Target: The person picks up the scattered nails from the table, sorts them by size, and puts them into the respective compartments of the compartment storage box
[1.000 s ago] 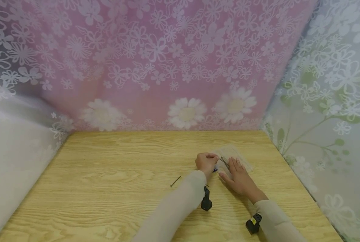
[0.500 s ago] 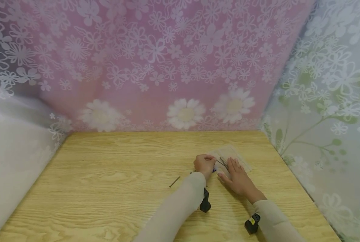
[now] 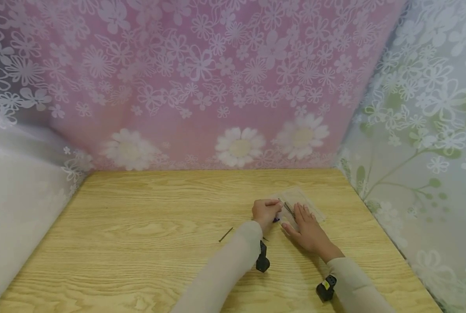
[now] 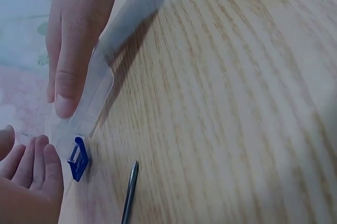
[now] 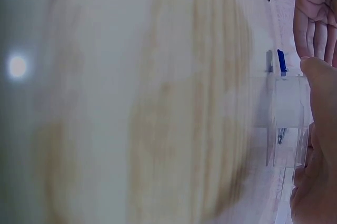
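Observation:
A clear plastic box [image 3: 297, 195] with a blue latch [image 4: 78, 160] lies on the right part of the table. Several dark nails [image 3: 289, 208] lie in it. My right hand [image 3: 310, 230] rests on the box with its fingers extended, the thumb [image 4: 68, 87] pressing the plastic near the latch. At the box's left side, my left hand [image 3: 265, 212] has thumb and forefinger together, apparently pinching a nail [image 3: 279, 199] whose end shows at the fingertips. Most of that nail is hidden, and the wrist views do not show it.
One loose nail [image 3: 226, 234] lies on the wood-grain table [image 3: 139, 252] left of the left forearm. Another nail's tip [image 3: 266, 239] shows beside the left wrist. Flower-patterned curtains [image 3: 240, 87] border the table's back and sides.
The left hand's fingertips have shifted slightly, and the thin nail that pointed right from them now shows only an end above the fingers. The right hand has stayed on the box.

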The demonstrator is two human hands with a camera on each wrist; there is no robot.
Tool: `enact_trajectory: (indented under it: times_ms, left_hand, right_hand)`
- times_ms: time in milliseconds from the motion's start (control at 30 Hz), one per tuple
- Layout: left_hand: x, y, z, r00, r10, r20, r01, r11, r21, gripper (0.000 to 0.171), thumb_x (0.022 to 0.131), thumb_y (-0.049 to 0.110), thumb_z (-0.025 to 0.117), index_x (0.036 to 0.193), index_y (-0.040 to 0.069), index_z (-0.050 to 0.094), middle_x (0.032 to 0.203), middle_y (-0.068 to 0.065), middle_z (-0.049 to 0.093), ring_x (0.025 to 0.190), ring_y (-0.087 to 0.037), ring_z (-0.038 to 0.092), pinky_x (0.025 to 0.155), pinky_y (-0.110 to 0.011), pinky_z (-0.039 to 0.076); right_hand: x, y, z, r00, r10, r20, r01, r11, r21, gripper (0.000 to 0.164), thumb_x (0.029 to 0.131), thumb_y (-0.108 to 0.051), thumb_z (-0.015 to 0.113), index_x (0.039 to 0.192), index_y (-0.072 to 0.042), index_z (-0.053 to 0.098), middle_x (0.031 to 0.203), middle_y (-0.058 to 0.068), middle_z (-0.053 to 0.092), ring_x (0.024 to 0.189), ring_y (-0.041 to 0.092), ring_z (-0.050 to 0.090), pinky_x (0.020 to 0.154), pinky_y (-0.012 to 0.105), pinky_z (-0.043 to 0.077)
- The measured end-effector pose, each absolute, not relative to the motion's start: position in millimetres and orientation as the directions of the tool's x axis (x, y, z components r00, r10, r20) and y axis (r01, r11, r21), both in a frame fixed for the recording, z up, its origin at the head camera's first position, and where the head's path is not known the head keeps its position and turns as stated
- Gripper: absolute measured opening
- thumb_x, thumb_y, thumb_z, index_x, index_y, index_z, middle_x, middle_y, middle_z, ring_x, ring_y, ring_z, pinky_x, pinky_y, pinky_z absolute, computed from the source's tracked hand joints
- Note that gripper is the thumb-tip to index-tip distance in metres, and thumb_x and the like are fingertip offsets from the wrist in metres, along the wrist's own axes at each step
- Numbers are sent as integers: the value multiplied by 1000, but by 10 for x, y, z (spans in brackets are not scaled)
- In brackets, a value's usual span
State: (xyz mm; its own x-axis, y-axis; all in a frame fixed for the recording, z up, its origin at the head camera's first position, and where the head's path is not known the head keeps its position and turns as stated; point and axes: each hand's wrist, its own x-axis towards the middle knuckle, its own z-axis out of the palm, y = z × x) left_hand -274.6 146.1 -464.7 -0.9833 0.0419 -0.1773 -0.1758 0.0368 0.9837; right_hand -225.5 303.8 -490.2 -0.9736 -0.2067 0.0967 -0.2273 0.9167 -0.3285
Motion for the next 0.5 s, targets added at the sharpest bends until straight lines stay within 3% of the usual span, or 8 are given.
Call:
enact_trajectory:
  times_ms: [267, 500]
  left_hand:
    - [-2814, 1287, -4681, -982, 100, -160, -160, 12, 987, 20, 87, 9, 70, 104, -1, 73, 90, -7, 73, 85, -21, 71, 75, -30, 57]
    - [-2850, 996, -4598, -966, 205, -157, -114, 207, 972, 26, 88, 16, 71, 111, 4, 72, 98, -3, 73, 88, -14, 68, 77, -28, 55]
  right_hand:
    - [-2267, 3030, -4909, -977, -204, 66, -215, 916, -338, 89, 97, -58, 42, 148, 11, 15, 154, 30, 14, 141, 48, 10, 110, 64, 12]
    - [-2262, 3042, -4880, -976, -210, 63, -219, 919, -328, 88, 98, -55, 42, 148, 12, 14, 154, 32, 13, 141, 49, 10, 109, 64, 12]
